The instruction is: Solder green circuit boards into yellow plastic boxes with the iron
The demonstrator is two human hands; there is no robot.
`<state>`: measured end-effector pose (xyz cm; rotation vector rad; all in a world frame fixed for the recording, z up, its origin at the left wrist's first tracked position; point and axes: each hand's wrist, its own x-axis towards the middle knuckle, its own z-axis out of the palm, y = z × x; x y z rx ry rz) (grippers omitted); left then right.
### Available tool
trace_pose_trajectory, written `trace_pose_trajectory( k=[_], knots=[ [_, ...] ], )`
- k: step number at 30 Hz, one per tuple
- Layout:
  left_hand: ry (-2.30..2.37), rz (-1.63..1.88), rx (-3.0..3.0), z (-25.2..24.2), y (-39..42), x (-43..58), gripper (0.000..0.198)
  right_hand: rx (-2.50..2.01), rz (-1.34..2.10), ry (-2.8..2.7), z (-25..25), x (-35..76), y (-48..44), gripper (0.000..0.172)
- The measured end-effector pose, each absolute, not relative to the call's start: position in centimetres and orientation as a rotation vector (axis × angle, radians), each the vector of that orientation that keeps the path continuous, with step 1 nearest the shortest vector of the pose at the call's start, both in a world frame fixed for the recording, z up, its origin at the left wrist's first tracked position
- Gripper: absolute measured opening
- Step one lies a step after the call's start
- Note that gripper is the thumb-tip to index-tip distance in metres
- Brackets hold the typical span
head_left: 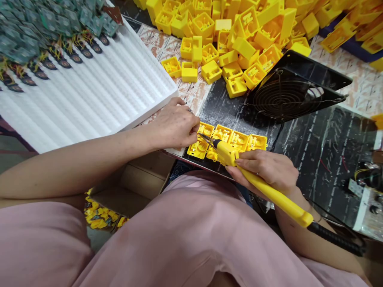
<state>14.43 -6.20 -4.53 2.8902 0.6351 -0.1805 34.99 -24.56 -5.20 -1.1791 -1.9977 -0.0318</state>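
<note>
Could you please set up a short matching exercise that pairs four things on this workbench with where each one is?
Things:
1. soldering iron
2. fan
3. white tray
4. circuit boards

Places:
A. heaped at the far left corner
B. held in the right hand
C. leaning beside the pile of yellow housings
D. just beyond the left hand

Pairs: 1-B, 2-C, 3-D, 4-A

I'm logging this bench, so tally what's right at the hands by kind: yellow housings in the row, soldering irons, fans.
Yellow housings in the row: about 6, partly hidden
Soldering iron, in the right hand: 1
Black fan: 1
Total: about 8
</note>
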Motion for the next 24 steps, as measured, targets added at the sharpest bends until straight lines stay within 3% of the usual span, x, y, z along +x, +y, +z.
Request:
trace_pose_trajectory(
  k=[12, 19, 21, 24],
  knots=[
    [0.584, -0.206, 2.866, -4.9, -5.6, 14.8, 0.025, -1.258, 0.068, -1.941, -4.6, 35.6, -25.3, 0.019],
    [0.576, -0.264, 2.913, -4.5, -6.1, 15.2, 0.023, -1.392, -0.097, -1.638, -6.4, 36.5, -27.1, 0.02],
    [0.57, -0.276, 2.939, -4.5, -6.4, 15.5, 0.019, -1.587, -0.076, -1.415, -7.2, 36.3, -27.8, 0.026],
    [0.566, -0.234, 2.942, -4.8, -6.3, 15.7, 0.016, -1.71, 0.035, -0.999, -8.1, 35.9, -28.4, 0.049]
  ],
)
